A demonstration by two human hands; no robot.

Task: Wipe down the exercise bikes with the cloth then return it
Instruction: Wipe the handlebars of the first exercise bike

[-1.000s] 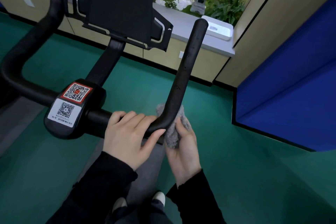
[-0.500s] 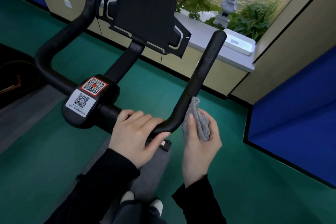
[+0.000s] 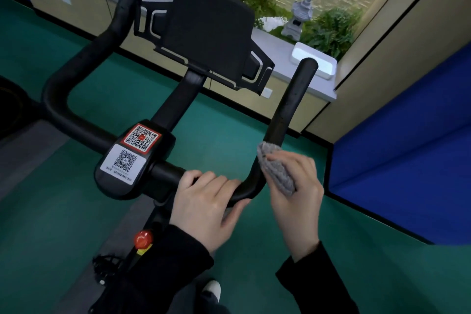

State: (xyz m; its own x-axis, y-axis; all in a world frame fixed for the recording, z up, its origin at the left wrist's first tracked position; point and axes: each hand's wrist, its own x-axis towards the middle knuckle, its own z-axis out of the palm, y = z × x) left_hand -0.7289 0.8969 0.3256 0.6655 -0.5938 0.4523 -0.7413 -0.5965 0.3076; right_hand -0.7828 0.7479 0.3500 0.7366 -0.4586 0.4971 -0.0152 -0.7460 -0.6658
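**A:** How is the left hand placed?

**B:** The left hand (image 3: 204, 209) lies over the crossbar of the exercise bike's handlebar (image 3: 165, 173). Its fingers are curled over the top and the thumb is hooked beneath, just short of the bend.

**A:** And the right hand?

**B:** The right hand (image 3: 295, 201) is raised just beside that bend, wrist low. Thumb and fingers are clamped on the grey cloth (image 3: 276, 171). The cloth bunches up past the fingertips, with its top edge against the base of the right horn (image 3: 290, 104).

**A:** Any containers?

**B:** A white tray (image 3: 313, 61) sits on the ledge (image 3: 277, 48), well beyond the fingers, behind the horn's tip. I cannot tell what it holds.
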